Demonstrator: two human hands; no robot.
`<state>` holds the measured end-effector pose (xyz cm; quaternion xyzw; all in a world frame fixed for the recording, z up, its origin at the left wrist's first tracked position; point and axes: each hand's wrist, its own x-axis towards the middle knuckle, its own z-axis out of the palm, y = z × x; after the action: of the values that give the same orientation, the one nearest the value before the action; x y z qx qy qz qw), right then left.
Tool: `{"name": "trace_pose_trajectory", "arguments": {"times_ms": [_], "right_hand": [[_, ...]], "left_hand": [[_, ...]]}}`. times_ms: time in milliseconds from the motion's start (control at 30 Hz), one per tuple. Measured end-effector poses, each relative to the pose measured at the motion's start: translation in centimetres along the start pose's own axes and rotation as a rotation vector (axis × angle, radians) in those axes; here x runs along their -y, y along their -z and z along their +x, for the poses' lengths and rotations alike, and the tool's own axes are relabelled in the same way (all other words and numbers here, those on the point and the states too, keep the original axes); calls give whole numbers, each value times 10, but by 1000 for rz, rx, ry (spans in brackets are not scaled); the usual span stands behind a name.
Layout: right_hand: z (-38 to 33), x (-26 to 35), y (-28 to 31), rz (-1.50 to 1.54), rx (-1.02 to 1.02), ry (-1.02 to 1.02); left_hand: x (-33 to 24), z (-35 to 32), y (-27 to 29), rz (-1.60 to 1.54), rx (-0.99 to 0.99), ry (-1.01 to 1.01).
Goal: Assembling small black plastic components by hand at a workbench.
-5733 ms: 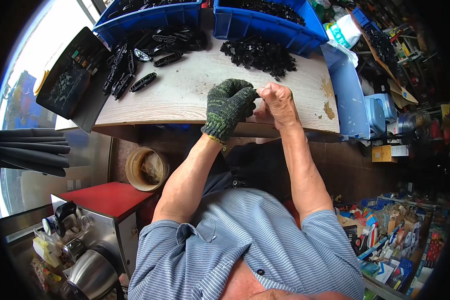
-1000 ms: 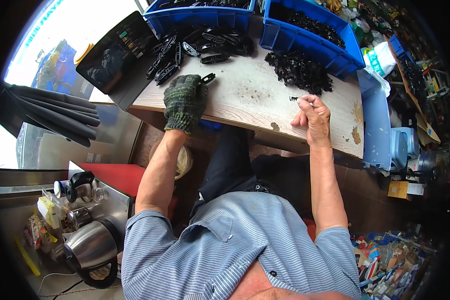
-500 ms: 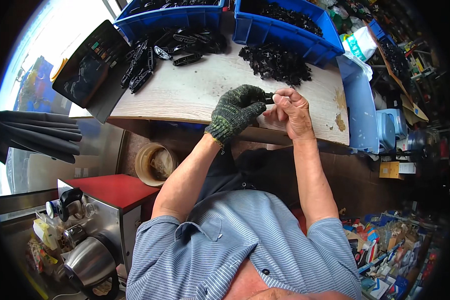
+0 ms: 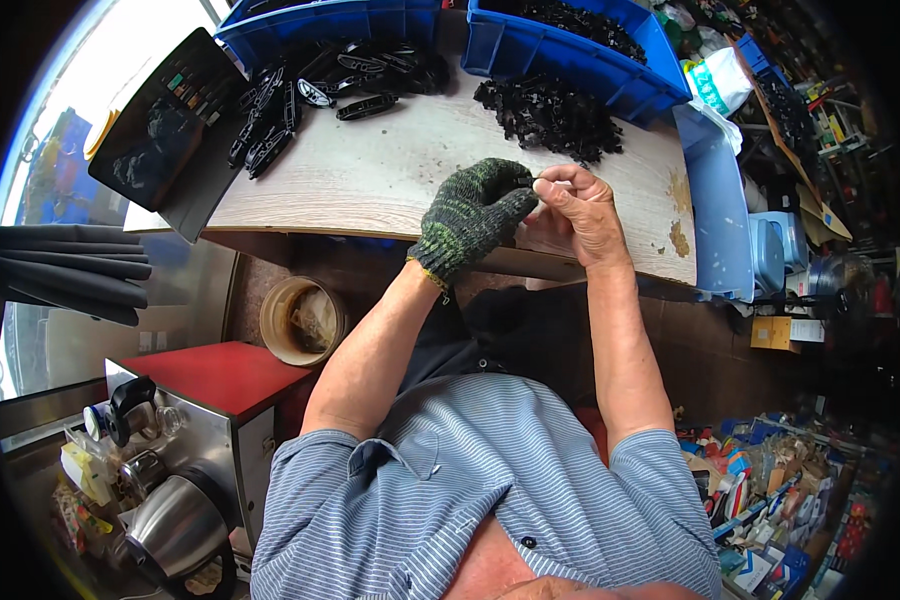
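Note:
My left hand (image 4: 472, 215) wears a dark green knitted glove and is closed on a small black part (image 4: 535, 181), mostly hidden by the fingers. Bare, my right hand (image 4: 582, 215) pinches the same part at its other end with thumb and forefinger. Both hands meet over the table's front edge. Beyond them lies a heap of small black pieces (image 4: 550, 117). Farther left is a pile of long, oval black pieces (image 4: 367, 106), one with a pale, shiny face.
Two blue bins (image 4: 580, 65) stand at the back of the pale wooden table (image 4: 370, 165). A dark tablet-like panel (image 4: 170, 125) leans at the left. Below are a round bucket (image 4: 303, 318) and a red-topped cabinet (image 4: 210, 375). A light blue tub (image 4: 722, 215) is beside the table's right end.
My hands have drawn slightly closer together, and less of the small black part shows between them. The whole view has shifted a little.

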<state>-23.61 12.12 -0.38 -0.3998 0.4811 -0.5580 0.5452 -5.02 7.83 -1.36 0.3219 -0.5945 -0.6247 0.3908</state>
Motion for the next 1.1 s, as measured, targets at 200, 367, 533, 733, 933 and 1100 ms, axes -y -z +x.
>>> {"name": "trace_pose_trajectory", "arguments": {"times_ms": [200,367,533,733,933,1100], "right_hand": [[-1,4,-8,26,-29,-52],[0,6,-12,-47,-50,4],[4,11,-13,-175,-54,-42],[-1,11,-15,-206,-26,-94],[-5,2,-11,-142,-36,-11],[-9,-1,-5,-70,-65,55]], "left_hand": [[-7,3,-3,-57,-84,102],[-8,3,-3,-91,-93,98],[-12,-1,-3,-146,-126,125],[0,-4,-2,-220,-110,52],[0,-5,-4,-231,-55,44],[-1,-2,-1,44,-63,-77]]}}
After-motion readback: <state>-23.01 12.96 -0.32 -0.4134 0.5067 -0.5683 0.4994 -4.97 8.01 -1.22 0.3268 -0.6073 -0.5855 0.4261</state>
